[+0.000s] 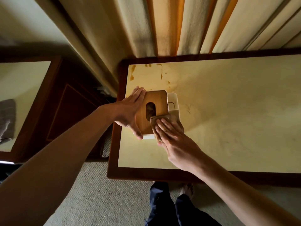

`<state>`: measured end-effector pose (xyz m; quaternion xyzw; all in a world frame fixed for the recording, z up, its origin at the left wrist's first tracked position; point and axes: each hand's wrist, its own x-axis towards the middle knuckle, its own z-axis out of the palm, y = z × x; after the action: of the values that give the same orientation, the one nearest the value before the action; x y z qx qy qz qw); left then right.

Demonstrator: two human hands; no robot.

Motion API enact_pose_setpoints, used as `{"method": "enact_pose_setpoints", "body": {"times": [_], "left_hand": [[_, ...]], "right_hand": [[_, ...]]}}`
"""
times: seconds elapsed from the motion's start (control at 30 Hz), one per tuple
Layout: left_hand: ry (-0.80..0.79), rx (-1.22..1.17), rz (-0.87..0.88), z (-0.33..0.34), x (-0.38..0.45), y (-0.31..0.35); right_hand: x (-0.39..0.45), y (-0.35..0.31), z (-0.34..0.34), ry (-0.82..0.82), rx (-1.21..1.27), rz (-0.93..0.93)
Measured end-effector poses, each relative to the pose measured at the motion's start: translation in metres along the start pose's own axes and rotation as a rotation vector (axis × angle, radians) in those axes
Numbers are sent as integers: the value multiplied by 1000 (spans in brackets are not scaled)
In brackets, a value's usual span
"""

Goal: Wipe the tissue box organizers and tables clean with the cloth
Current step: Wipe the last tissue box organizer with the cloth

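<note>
A tissue box organizer [160, 99] with a wooden lid and white body stands near the left end of a cream-topped table [228, 128] with a dark wood rim. My left hand [130, 111] rests flat against the organizer's left side, fingers straight, thumb along its near edge. My right hand [172, 136] presses a brown cloth [164, 119] with straight fingers onto the lid's near right corner. Brown stains [132, 72] mark the tabletop behind the organizer.
Curtains [162, 25] hang right behind the table. A second table [21, 85] with a grey cloth [7, 118] on it stands to the left, beyond a dark wooden cabinet [70, 108]. Carpet and my legs show below the table's front edge.
</note>
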<state>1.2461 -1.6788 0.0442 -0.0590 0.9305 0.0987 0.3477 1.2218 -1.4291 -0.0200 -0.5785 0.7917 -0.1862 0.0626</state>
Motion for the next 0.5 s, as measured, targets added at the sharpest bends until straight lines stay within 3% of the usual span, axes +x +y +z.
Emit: {"method": "enact_pose_setpoints", "body": {"times": [0.37, 0.5], "left_hand": [[-3, 68, -5, -2, 0, 2], [0, 106, 4, -2, 1, 1]], "right_hand": [[24, -11, 13, 26, 5, 21], [12, -4, 2, 38, 291, 66]]}}
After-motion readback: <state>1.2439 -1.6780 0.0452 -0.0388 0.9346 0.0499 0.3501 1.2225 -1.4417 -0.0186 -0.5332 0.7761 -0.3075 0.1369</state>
